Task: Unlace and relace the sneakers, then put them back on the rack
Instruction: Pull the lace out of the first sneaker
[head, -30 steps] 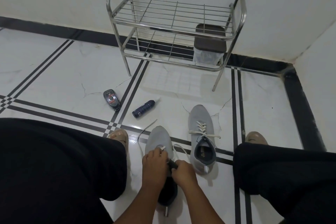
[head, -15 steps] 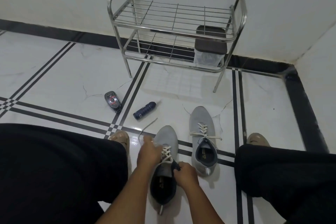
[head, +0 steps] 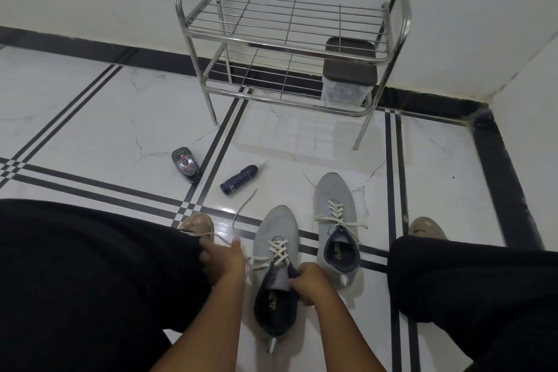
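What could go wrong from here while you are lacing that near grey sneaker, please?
The left hand pulls the white lace sideways; uneven tension could leave its ends unequal. The right hand pinches only the dark collar of the near grey knit sneaker, so it might slide on the glossy tiled floor.

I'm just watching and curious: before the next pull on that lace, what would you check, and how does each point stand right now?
1. Right hand steadies the near sneaker at its tongue: ok.
2. Left hand holds the lace: ok.
3. Lace end free, trailing on the floor: ok.
4. Crossings on the near sneaker reach the top eyelets: cannot tell.
5. Far sneaker laced: ok, ends untied.
6. Rack top shelf free for the pair: ok.
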Motion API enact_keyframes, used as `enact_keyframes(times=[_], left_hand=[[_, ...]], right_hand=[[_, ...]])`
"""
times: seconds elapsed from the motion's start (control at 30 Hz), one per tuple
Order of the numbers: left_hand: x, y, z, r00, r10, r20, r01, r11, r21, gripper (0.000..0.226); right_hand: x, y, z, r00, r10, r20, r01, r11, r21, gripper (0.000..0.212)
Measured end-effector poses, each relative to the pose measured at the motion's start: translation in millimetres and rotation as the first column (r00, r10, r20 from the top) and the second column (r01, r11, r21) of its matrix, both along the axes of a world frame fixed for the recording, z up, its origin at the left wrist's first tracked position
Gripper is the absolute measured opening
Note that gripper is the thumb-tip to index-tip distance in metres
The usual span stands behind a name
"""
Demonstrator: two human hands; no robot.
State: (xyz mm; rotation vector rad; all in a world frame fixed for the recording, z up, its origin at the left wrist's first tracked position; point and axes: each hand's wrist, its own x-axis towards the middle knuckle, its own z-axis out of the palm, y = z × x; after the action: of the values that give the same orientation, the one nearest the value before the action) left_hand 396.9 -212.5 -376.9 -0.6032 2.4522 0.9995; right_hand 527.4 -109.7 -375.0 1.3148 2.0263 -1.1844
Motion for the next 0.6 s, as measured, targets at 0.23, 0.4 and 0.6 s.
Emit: enact_keyframes(times=[0.23, 0.4, 0.6], left_hand=[[57.3, 1.2, -2.6, 0.691, -0.721, 0.053, 0.711, 0.663, -0.236, 0.021], [50.7, -12.1, -4.2, 0.793, -0.608, 0.029, 0.606, 0.786, -0.123, 0.023], [52.0, -8.4, 0.6, 0.763, -0.644, 0.065, 0.644, 0.747, -0.166, 0.022]], right_hand=[[-32.5, 3.3, 5.9, 0.965, 0.254, -0.062, -0.228, 0.934, 0.276, 0.030], [-27.1, -3.7, -26.5, 0.969, 0.221, -0.108, -0.200, 0.963, 0.180, 0.041], [-27.0, 17.1, -3.9, 0.662, -0.733, -0.160, 0.640, 0.663, -0.388, 0.039]])
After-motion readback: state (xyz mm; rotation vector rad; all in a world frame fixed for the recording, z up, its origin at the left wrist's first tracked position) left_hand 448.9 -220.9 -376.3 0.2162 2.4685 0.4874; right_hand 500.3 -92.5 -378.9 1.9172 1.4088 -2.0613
